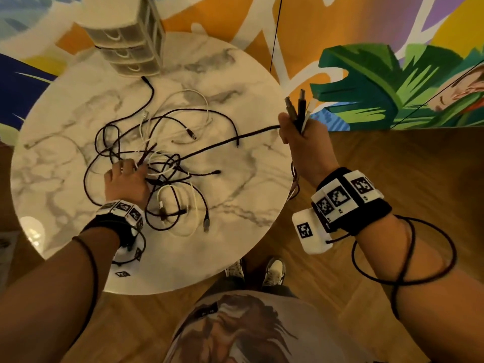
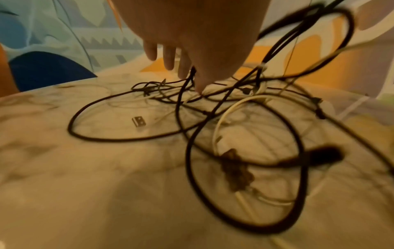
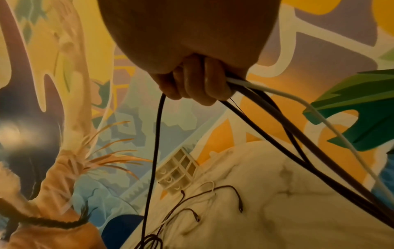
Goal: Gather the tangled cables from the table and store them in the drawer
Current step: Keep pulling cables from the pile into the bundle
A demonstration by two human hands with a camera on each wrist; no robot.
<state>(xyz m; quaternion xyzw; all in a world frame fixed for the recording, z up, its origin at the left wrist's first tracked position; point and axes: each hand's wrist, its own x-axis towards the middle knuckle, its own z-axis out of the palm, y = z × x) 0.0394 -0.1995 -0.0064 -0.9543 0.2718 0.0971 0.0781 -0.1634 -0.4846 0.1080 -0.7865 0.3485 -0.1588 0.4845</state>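
Note:
A tangle of black and white cables (image 1: 170,174) lies in the middle of the round marble table (image 1: 248,195). My left hand (image 1: 127,176) is down on the tangle's left side, and its fingertips (image 2: 198,87) pinch a dark strand there. My right hand (image 1: 298,132) is raised past the table's right edge and grips a bundle of cable ends (image 1: 301,106) whose plugs point up. One black cable (image 1: 222,145) runs taut from that fist to the tangle. In the right wrist view the gripped cables (image 3: 277,118) hang from my right hand (image 3: 192,87). A small drawer unit (image 1: 131,45) stands at the table's far edge.
The drawer unit (image 3: 177,173) has three shut drawers facing the tangle. A loose metal USB plug (image 2: 138,122) lies on the table (image 2: 64,168) left of the tangle. Wooden floor (image 1: 392,158) lies to the right, a painted wall behind, and my shoes (image 1: 273,271) at the near rim.

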